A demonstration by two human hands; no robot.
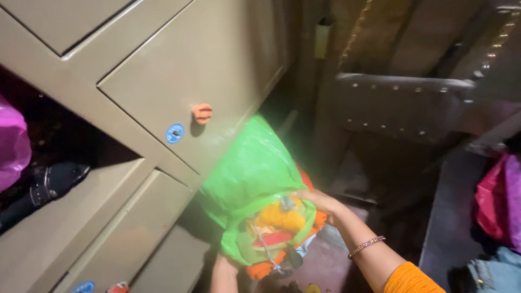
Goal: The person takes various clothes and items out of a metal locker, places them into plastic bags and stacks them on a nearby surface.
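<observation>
The green plastic bag (251,179) stands between both hands, long axis running up and away from them. The right hand (320,203) fingers clasp its open rim; the left hand (223,267) props it from beneath, grip hidden.

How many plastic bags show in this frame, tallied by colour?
Green: 1, the green bag stuffed with cloth, gripped by the right hand at its side and the left hand from below
Magenta: 2, one bag in the open locker at left, one bag at the right edge
Total: 3
</observation>
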